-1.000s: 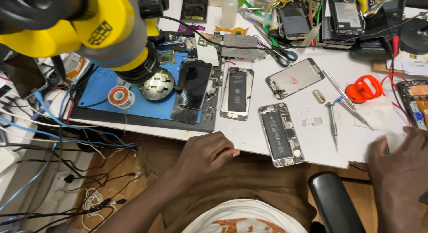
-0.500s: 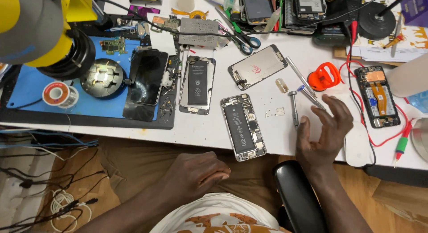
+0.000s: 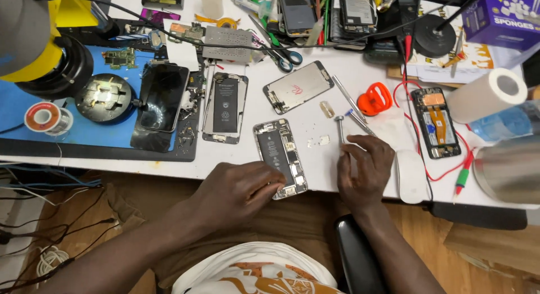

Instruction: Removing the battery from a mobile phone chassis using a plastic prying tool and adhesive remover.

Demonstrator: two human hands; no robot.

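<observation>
One opened phone (image 3: 279,154) under left grip (image 3: 239,190).

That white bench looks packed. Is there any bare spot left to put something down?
A little. One bare strip of white table runs along the front edge, below the blue mat. A smaller patch lies between the battery-side phone and the opened phone under the left hand. The back edge by the scissors is crowded.

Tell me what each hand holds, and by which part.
Left hand grips the opened phone at its lower edge. Right hand holds the screwdriver by its lower shaft.
</observation>
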